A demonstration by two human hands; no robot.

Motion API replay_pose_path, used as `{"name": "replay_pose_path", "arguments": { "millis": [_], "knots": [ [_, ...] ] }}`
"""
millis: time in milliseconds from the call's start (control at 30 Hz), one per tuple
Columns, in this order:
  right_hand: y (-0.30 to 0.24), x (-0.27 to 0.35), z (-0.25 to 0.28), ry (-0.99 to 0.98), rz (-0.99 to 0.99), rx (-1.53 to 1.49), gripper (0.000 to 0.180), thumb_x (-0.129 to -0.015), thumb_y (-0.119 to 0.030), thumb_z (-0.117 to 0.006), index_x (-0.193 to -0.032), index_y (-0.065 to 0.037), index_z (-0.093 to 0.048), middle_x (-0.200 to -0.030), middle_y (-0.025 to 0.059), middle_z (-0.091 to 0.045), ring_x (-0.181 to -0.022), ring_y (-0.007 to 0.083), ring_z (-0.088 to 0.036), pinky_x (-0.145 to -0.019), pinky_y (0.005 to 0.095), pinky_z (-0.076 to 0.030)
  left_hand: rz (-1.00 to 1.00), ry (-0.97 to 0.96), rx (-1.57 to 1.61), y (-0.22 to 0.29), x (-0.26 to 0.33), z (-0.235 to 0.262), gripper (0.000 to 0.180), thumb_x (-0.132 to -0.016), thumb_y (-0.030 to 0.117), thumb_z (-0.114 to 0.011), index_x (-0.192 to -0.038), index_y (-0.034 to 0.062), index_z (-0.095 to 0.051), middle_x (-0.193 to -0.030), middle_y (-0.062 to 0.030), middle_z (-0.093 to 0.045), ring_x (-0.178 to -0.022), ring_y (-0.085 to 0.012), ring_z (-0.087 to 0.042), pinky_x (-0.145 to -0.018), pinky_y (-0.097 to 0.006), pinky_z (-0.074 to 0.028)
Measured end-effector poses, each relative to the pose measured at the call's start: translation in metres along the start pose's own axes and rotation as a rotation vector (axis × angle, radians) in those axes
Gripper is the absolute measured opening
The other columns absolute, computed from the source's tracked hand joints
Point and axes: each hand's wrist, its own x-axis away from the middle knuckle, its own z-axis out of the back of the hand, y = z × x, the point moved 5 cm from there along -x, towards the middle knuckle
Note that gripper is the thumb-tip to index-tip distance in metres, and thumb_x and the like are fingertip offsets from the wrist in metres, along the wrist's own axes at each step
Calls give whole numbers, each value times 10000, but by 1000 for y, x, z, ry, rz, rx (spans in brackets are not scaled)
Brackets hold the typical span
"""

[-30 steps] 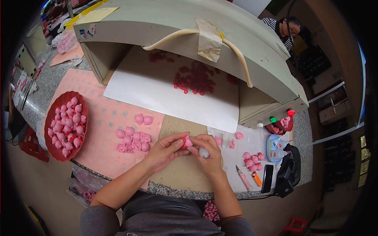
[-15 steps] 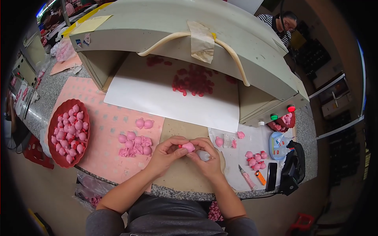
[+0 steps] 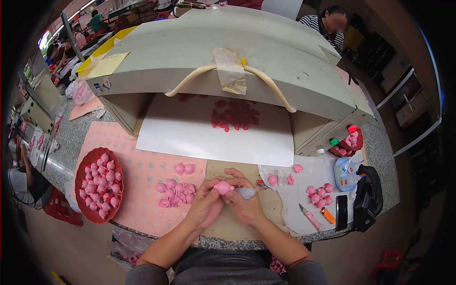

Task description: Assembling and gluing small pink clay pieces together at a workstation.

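Note:
Between the fingertips of both hands, over the tan board (image 3: 223,228), is a small rounded pink piece (image 3: 223,187) with stubby ends. My left hand (image 3: 207,207) pinches it from the left, thumb in front. My right hand (image 3: 248,207) steadies its right side and also has a whitish translucent bulb-shaped thing (image 3: 246,192) tucked against the fingers, partly hidden. Left of my hands, several round pink pieces and ruffled ones (image 3: 175,192) lie on a pink patterned sheet (image 3: 137,190). A small metal-and-red item (image 3: 261,183) lies just beyond my right hand.
A red scalloped bowl (image 3: 79,209) full of pink pieces stands left. Ahead, a grey hooded machine (image 3: 285,76) covers red pieces (image 3: 232,116) on white sheeting. On the right are pink pieces (image 3: 319,194), a pen-like tool (image 3: 311,217), an orange lighter (image 3: 327,215), a black phone (image 3: 341,213) and a blue container (image 3: 346,175).
The pink piece has been turned in my fingers: its red tip no longer shows and more of its round side does. My right fingers have lifted and spread. The whole view has shifted.

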Motion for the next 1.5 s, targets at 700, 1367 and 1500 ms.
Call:
{"name": "replay_pose_path", "arguments": {
  "millis": [700,1367,1500],
  "knots": [
    [7,6,-1,-32,28,-181,231,-842,-1,-588,-1072,-24,-591,-1314,130,-419,-1188,226,-444,-967,338,-392,10,3,-2,-5,3,9,166,-882,134,-576,-1045,164,-586,-1236,-30,-493,-1058,-178,-526,-786,-301,-477],
    [-2,1,0,-40,91,124,249,-837,-52,-609,-1079,-17,-561,-1246,131,-459,-1093,204,-505,-789,276,-486,-42,-3,-157,-1,1,8,192,-883,115,-579,-1074,129,-565,-1162,-40,-515,-1032,-169,-533,-761,-270,-438],
    [-7,-2,2,40,-54,114,263,-803,-14,-641,-1057,-11,-572,-1217,114,-477,-973,158,-550,-773,258,-480,-47,132,-176,3,-4,-2,284,-882,118,-580,-1155,90,-506,-1131,-64,-541,-1026,-176,-538,-830,-308,-453]
  ]
}}
